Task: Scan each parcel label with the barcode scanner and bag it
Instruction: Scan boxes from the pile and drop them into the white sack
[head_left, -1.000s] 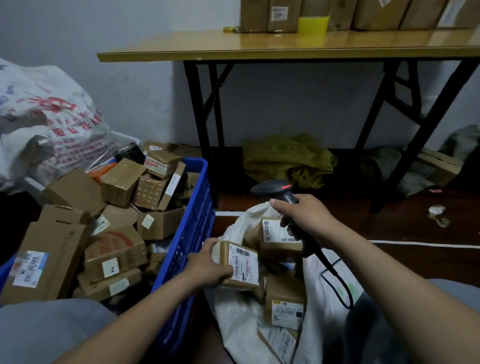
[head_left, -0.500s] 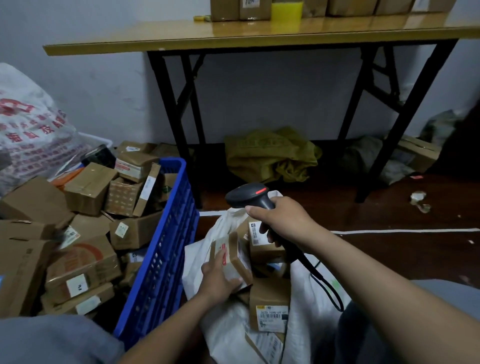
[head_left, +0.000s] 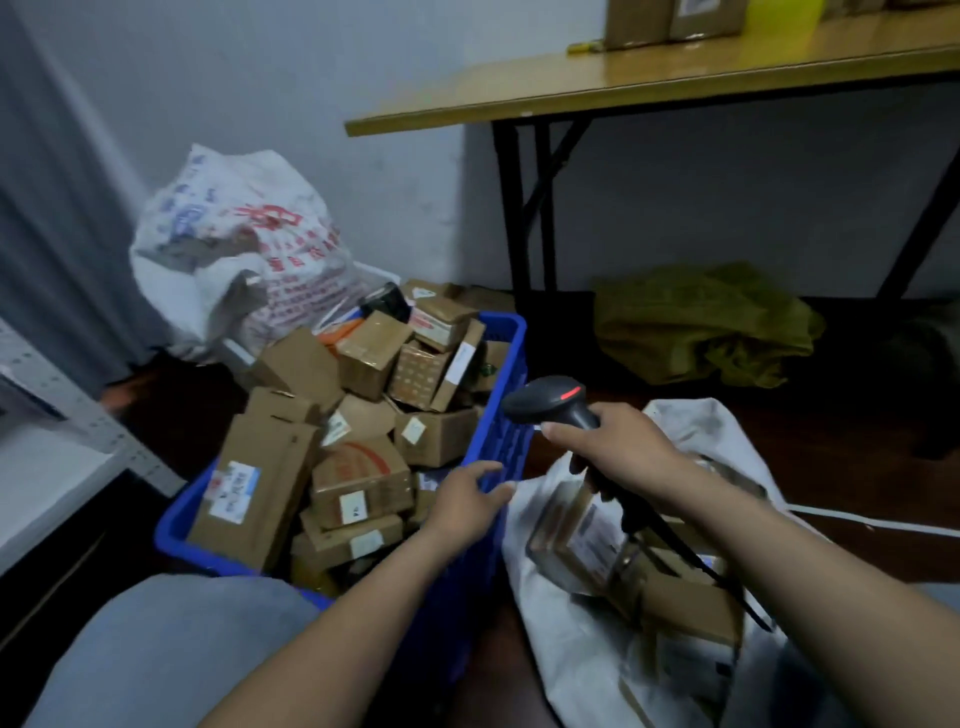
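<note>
Left hand (head_left: 470, 499): yours, empty, fingers loosely spread, over the right rim of the crate (head_left: 511, 353), just beside the bag (head_left: 561, 649).
Right hand (head_left: 618, 447): yours, wrapped round the handle of the scanner (head_left: 550, 402); head aimed left toward the crate, red lamp lit.
Parcels (head_left: 358, 480): heaped in the crate, unsorted, several labels up.
Bagged parcels (head_left: 693, 610): lay in the bag's mouth, under your right wrist.
Cable (head_left: 691, 558): ran from the scanner across the bagged parcels.
Risks, as judged: with so many labels showing, your scanner could read a neighbour's code. A box pulled from the heap could tip others over the rim into the bag unscanned. The cable could snag on a box corner when you swung the scanner.
</note>
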